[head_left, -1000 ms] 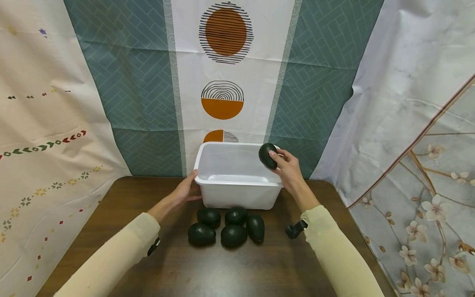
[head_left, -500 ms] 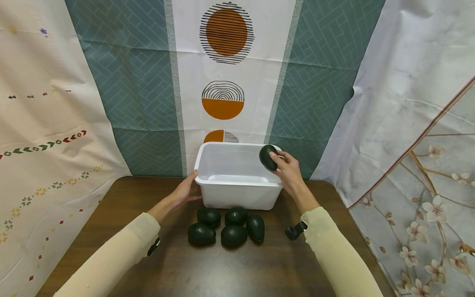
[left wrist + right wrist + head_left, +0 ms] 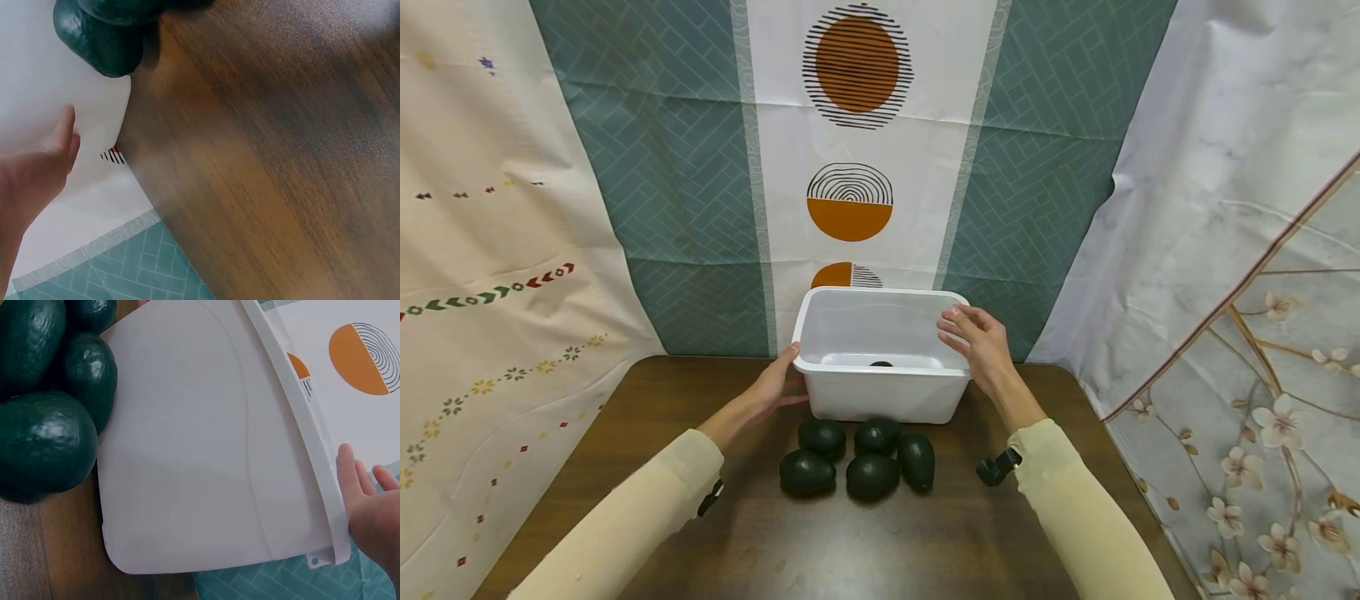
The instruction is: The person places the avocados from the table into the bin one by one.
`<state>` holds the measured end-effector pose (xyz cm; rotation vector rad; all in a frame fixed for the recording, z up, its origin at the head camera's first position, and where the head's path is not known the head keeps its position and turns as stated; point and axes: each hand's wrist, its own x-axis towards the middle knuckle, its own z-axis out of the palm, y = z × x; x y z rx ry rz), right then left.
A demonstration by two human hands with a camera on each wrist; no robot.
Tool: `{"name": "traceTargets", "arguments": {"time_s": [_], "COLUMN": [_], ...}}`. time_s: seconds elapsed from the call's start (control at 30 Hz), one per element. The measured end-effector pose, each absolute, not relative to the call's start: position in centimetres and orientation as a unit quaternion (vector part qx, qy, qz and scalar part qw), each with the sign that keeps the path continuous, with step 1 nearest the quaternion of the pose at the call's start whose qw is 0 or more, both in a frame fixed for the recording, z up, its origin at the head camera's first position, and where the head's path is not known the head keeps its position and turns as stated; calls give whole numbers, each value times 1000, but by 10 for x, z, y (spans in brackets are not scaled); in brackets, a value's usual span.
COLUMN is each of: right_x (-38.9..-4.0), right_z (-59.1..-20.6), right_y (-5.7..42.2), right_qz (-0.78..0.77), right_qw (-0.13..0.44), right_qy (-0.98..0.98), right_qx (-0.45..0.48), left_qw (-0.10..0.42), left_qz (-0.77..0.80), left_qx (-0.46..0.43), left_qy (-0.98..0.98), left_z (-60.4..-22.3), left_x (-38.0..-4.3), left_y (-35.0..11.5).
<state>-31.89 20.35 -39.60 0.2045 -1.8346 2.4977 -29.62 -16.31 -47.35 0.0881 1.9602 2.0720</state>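
A white plastic bin (image 3: 891, 396) stands near the back of the table, a small dark part of an avocado (image 3: 882, 363) showing inside above its front rim. The front wall hides the rest. My left hand (image 3: 771, 383) rests against the bin's left side, thumb at the rim; in the left wrist view its fingers look straight. Over the right end, my right hand (image 3: 981, 337) hovers with spread fingers and holds nothing. Several dark green avocados (image 3: 872, 477) lie grouped on the table before the bin; the right wrist view shows glossy avocados (image 3: 47, 444) close beside its wall.
The dark wooden table (image 3: 865, 550) runs toward me from the bin. Behind it hangs a patterned curtain (image 3: 692, 208). Light printed cloths flank the table at left and right. A small black device (image 3: 997, 467) sits at my right wrist.
My right hand has let go of the avocado it held over the bin, and a dark bit of it now shows inside. The left hand and the avocados on the table have not moved.
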Motion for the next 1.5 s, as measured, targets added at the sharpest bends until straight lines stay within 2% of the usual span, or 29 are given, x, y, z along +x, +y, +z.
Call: {"name": "traceTargets", "arguments": {"time_s": [0.57, 0.93, 1.5], "right_x": [-312, -301, -282], "right_z": [-398, -400, -402], "right_y": [209, 211, 215], "right_qz": [806, 793, 775], "right_qw": [26, -2, -8], "right_qy": [-586, -602, -617], "right_qx": [79, 93, 136], "left_qw": [142, 147, 142], "left_qz": [718, 717, 719], "left_qx": [22, 20, 20], "left_qy": [681, 681, 680], "left_z": [-474, -473, -472], "left_x": [-294, -291, -296], "left_y": [-160, -160, -161]}}
